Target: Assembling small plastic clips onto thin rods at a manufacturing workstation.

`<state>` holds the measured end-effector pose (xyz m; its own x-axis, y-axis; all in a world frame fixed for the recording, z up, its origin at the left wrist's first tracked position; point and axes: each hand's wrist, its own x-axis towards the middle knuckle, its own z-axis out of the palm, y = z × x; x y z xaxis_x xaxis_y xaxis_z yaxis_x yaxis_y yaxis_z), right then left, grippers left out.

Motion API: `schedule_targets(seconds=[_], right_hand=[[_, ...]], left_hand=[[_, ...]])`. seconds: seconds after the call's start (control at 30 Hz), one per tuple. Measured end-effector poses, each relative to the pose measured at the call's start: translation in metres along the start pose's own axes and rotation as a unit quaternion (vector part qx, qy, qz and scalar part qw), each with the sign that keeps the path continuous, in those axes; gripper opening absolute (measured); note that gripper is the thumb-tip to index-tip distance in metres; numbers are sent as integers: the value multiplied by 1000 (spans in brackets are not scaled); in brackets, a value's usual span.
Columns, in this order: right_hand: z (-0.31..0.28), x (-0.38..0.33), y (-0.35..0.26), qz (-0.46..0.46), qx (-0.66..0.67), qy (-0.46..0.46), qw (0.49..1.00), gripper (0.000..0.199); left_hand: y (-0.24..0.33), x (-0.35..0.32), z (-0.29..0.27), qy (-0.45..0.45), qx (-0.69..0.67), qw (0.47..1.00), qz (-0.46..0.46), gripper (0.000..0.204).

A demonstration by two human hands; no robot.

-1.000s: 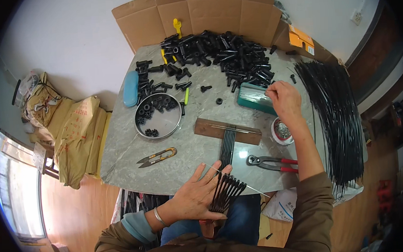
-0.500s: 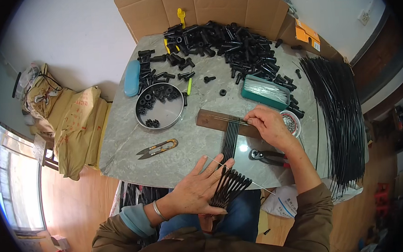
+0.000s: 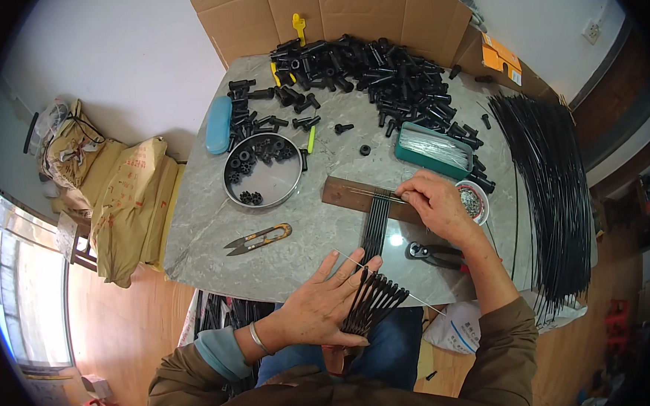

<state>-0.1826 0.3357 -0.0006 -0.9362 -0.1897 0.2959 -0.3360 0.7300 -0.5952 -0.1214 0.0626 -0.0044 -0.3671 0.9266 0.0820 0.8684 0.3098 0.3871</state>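
Black thin ribs [image 3: 375, 230], fanned at lower centre, lie pinned under your left hand [image 3: 324, 303], fingers spread flat; keep them pressed. Your right hand [image 3: 433, 204] pinches a thin wire [image 3: 373, 194] over the brown wooden block [image 3: 343, 193]; thread steadily.

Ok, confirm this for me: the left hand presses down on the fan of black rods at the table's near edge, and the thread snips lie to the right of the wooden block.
Not quite. The head view shows the thread snips lying to the left of the wooden block, not the right. The rest stands: the left hand presses on the fan of black rods at the table's near edge.
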Motion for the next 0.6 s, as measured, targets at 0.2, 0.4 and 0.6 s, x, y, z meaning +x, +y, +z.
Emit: schedule_targets(seconds=[0.2,0.4,0.6], right_hand=[[1,4,-4,2,-12,-7,1000,9],[19,5,-11,1,-41,77,996,8],[13,4,-11,62,12,24,998,13]], left_hand=[[-1,0,-1,-9,3,1000,-1,92],[1,0,-3,-2,3,1000,5,91],[-1,-1,1,-4,3,1000,-7,93]])
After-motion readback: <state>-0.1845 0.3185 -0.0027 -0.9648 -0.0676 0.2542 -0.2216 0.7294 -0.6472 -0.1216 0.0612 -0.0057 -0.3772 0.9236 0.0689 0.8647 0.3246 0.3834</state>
